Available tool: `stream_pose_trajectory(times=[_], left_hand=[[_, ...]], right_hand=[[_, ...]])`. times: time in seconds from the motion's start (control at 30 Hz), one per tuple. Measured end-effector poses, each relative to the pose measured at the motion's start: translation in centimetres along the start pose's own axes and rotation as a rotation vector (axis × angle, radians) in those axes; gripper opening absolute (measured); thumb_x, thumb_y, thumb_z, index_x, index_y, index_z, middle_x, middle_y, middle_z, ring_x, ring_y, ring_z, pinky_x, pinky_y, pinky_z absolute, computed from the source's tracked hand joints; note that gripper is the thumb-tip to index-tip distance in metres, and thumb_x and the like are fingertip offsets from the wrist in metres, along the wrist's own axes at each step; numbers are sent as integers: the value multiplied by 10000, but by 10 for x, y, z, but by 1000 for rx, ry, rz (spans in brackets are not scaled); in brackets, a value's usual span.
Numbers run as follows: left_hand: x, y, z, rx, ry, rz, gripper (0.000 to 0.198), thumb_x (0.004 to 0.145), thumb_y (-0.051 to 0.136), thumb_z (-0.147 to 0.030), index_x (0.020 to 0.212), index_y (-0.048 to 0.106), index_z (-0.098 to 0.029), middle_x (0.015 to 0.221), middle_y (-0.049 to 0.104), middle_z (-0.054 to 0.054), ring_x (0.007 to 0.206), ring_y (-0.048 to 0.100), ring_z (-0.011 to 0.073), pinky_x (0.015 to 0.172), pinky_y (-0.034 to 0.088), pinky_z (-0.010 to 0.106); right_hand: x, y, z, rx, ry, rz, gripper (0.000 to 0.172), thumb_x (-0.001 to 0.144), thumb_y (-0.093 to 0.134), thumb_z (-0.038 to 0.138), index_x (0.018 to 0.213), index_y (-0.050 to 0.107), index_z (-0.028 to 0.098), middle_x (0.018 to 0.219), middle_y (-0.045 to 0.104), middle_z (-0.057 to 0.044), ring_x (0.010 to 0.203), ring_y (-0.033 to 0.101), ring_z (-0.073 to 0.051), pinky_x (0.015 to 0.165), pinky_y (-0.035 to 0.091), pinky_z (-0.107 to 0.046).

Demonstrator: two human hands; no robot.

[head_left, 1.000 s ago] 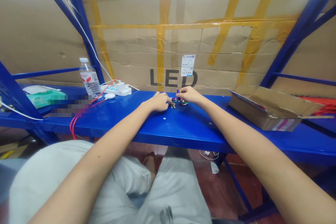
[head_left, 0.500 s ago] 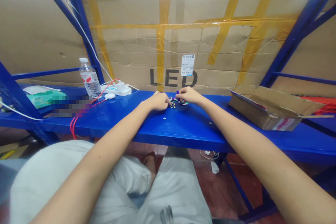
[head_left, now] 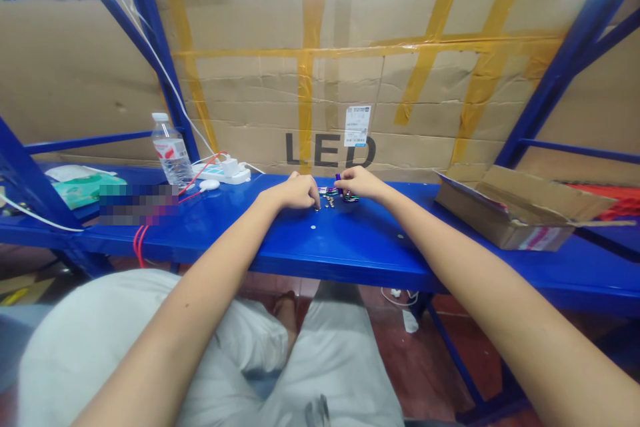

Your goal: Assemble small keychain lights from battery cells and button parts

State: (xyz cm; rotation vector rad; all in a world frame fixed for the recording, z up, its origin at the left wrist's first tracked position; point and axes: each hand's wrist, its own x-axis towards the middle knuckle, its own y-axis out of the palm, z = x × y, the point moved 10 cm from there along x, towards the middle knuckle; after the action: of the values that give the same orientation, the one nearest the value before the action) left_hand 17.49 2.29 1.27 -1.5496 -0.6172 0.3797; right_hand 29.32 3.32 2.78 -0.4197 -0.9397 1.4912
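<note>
My left hand (head_left: 300, 191) is over the blue tabletop, fingers bent down and drawn together. Its fingertips touch a small shiny round metal piece (head_left: 317, 209). Just right of it lie several similar small metal pieces (head_left: 329, 202), too small to identify exactly. My right hand (head_left: 363, 182) pinches a short purple metallic tube (head_left: 339, 177) between thumb and fingers, holding it about upright. Below and beside that hand are shiny multicoloured tubes (head_left: 352, 199), partly hidden by the fingers. Another shiny tube (head_left: 327, 191) lies between the two hands.
An open cardboard box (head_left: 505, 213) stands to the right. At left are a water bottle (head_left: 171, 153), a white power strip (head_left: 230, 172) with cables, and a green tissue pack (head_left: 87, 185). A large cardboard sheet (head_left: 260, 93) rises behind the blue table (head_left: 340, 247).
My left hand has shifted slightly left, away from the small metal pieces, with one at its fingertips. The right hand stays in place with the purple tube.
</note>
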Motion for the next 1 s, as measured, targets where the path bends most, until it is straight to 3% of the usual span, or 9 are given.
stream_pose_trajectory(times=[0.13, 0.27, 0.43, 1.0], left_hand=[[-2, -1, 7, -53, -31, -16, 273, 752, 590, -231, 912, 804, -286, 1078, 748, 11, 1117, 577, 269, 1068, 319, 438], [-2, 3, 10, -46, -52, 0, 265, 750, 671, -329, 984, 790, -292, 1179, 692, 31, 1207, 499, 289, 1114, 276, 449], [-3, 8, 6, -27, -38, 39, 261, 782, 651, -351, 990, 792, -283, 1185, 667, 50, 1223, 446, 296, 1119, 255, 474], [-2, 13, 11, -61, -59, 48, 327, 760, 696, -412, 1062, 771, -313, 1113, 677, 46, 1114, 503, 260, 1025, 337, 395]], right_hand=[[1, -1, 0, -14, -20, 3, 248, 808, 619, 262, 598, 525, 170, 564, 548, 12, 541, 451, -106, 541, 324, -259], [2, -3, -1, -28, -25, -7, 251, 799, 619, 296, 603, 524, 172, 569, 539, 12, 550, 443, -110, 557, 328, -266], [3, -4, 0, -57, -45, -19, 279, 784, 626, 336, 591, 502, 177, 567, 505, 22, 572, 436, -116, 570, 324, -270], [2, -1, 7, -106, -104, 13, 271, 785, 601, 337, 594, 483, 186, 563, 468, 30, 589, 423, -124, 580, 294, -287]])
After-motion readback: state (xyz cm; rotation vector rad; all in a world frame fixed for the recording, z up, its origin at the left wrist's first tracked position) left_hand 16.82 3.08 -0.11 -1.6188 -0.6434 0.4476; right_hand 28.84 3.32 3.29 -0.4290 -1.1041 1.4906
